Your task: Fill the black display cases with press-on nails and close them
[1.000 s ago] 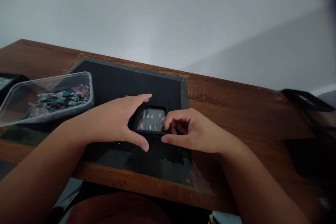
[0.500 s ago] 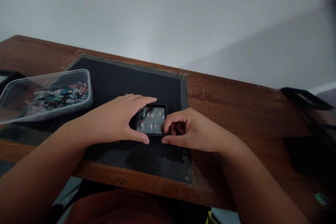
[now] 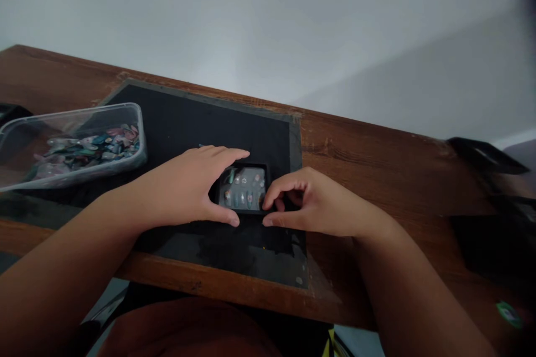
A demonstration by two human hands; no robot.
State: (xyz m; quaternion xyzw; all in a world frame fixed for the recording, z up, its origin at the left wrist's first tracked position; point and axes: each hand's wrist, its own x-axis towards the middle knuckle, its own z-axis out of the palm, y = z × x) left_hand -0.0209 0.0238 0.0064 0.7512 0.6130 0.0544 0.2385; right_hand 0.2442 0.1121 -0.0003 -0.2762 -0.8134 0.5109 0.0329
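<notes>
A small black box (image 3: pixel 254 212) lies on the dark mat, with several shiny little nail-shaped pieces (image 3: pixel 243 198), like press-on nails, set in rows inside. My left hand (image 3: pixel 180 187) spans the box's left side, thumb by the near edge and stretched fingers by the far edge; its grip looks loose. At the box's right end, my right hand (image 3: pixel 307 201) has curled fingers, with thumb and forefinger on either side of the near right corner. Whether a tiny piece is also under those fingertips is hidden.
To the left stands a clear plastic tub (image 3: pixel 144 142) heaped with similar coloured pieces (image 3: pixel 94 148). The dark mat (image 3: pixel 188 117) covers part of the wooden table (image 3: pixel 355 150). Black objects (image 3: pixel 486 156) sit at the right, with a small green item (image 3: pixel 510 313) lower down.
My right hand has shifted slightly to the right at the box's end, its thumb and forefinger still near the corner. My left hand stays around the box. The view has moved a little.
</notes>
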